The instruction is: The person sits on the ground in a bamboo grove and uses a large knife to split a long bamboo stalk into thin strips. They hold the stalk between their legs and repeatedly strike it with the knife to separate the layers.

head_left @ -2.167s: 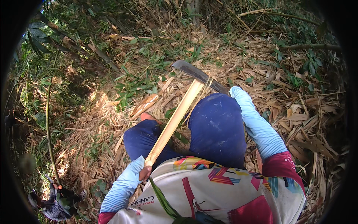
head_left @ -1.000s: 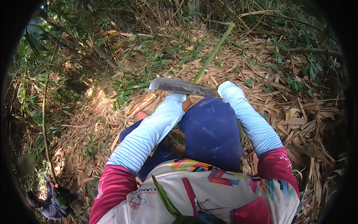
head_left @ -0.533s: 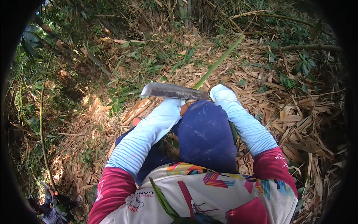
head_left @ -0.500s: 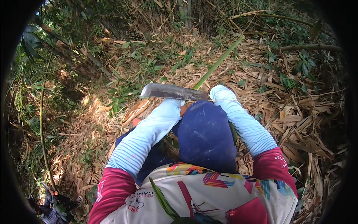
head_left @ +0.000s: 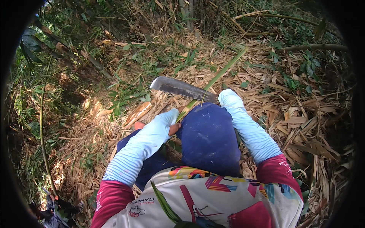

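Observation:
My left hand [head_left: 175,122], covered by a pale blue sleeve, is closed round the lower end of a long green stalk [head_left: 220,73]. The stalk slants away to the upper right over the dry leaves. In my right hand [head_left: 228,97] is a machete [head_left: 181,87]. Its handle and my right fingers are hidden by the sleeve and my raised knee. The broad dark blade points left, tip slightly raised, and crosses the stalk just beyond the knee [head_left: 211,133] in dark blue trousers. A thin loose strand hangs where blade and stalk cross.
Dry bamboo leaves [head_left: 304,114] cover the ground. Bamboo stems and brush [head_left: 186,19] stand ahead, with a fallen branch [head_left: 311,48] at the upper right. A thin upright stem [head_left: 42,140] rises at left. Another person [head_left: 55,212] is at the lower left.
My left hand has drawn back toward me along with the stalk. The machete has shifted right, and its blade has tilted so the tip sits higher.

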### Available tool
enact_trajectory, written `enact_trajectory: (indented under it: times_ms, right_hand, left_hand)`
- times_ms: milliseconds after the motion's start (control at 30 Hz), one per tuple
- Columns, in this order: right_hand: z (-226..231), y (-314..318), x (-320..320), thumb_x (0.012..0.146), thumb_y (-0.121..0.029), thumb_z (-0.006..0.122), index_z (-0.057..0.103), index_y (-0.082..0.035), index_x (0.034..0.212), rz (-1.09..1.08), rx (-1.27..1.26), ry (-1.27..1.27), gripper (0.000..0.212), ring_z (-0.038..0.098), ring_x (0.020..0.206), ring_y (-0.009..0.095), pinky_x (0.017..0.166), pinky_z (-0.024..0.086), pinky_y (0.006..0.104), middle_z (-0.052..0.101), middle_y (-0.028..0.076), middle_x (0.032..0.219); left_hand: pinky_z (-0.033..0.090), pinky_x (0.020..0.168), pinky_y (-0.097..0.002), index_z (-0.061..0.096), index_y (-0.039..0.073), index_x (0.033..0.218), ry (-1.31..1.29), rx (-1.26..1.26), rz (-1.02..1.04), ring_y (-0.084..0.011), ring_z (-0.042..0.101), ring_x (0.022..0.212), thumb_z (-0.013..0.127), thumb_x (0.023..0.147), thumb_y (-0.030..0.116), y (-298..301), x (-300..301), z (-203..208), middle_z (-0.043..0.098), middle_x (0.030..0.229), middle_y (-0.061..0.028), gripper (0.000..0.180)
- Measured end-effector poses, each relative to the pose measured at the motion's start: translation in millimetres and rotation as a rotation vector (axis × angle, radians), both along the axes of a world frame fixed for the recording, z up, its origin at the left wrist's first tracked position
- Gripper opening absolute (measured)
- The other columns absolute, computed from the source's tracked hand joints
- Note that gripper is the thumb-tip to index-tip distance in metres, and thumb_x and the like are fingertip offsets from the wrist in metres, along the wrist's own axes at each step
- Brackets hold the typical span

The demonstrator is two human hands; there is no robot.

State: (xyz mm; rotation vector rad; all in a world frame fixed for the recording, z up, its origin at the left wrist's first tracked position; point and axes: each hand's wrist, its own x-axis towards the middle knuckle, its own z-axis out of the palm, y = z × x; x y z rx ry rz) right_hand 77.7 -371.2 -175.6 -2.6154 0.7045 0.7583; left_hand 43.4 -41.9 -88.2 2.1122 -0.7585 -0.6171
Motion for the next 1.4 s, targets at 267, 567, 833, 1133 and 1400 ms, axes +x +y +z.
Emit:
enact_trajectory:
  times_ms: [267,567,833,1133,1400]
  right_hand:
    - [35.0,1.5,-9.2,0.076,-0.04,0.076,0.061,-0.018,0.124,0.005,-0.066,0.18,0.056,0.05,0.126,0.032,0.1,0.045,0.0388,0.054,0.009,0.136]
    - [0.7,-16.5,-9.3,0.078,-0.038,0.074,0.061,-0.017,0.123,-0.026,-0.042,0.151,0.051,0.054,0.12,0.032,0.097,0.047,0.0385,0.058,0.008,0.131]
    - [4.9,-17.2,-30.2,0.078,-0.035,0.074,0.063,-0.015,0.119,-0.083,-0.012,0.025,0.046,0.057,0.114,0.033,0.093,0.048,0.0388,0.061,0.009,0.125]
    - [-10.2,-17.4,-50.0,0.079,-0.032,0.073,0.064,-0.014,0.114,-0.119,-0.003,-0.151,0.041,0.061,0.107,0.033,0.088,0.05,0.039,0.064,0.01,0.118]
    - [-18.8,-21.5,-76.0,0.079,-0.03,0.073,0.066,-0.012,0.11,-0.184,0.069,-0.38,0.037,0.063,0.101,0.034,0.085,0.051,0.0393,0.067,0.011,0.112]
  left_hand:
    - [0.049,0.073,-0.0293,0.043,0.005,0.143,0.111,0.05,0.001,-0.0185,0.06,0.08,0.063,0.086,0.026,46.7,-32.2,4.8,0.059,0.086,-0.0084,0.064]
    - [0.049,0.074,-0.0288,0.043,0.005,0.143,0.273,0.075,0.036,-0.0181,0.06,0.081,0.063,0.085,0.025,94.5,-61.9,3.2,0.058,0.087,-0.0075,0.065]
    - [0.048,0.075,-0.0284,0.042,0.005,0.144,0.373,0.123,0.074,-0.0178,0.06,0.081,0.064,0.085,0.025,149.6,-100.2,8.9,0.058,0.088,-0.0067,0.065]
    - [0.035,0.049,-0.0218,0.052,0.002,0.131,0.781,-0.186,0.42,-0.0098,0.045,0.056,0.071,0.08,0.027,197.8,-132.1,3.1,0.051,0.074,0.0007,0.06]
    - [0.054,0.052,-0.033,0.044,0.002,0.123,0.825,-0.479,0.468,-0.02,0.061,0.065,0.06,0.093,0.034,159.8,-59.6,-24.9,0.062,0.089,-0.0125,0.047]
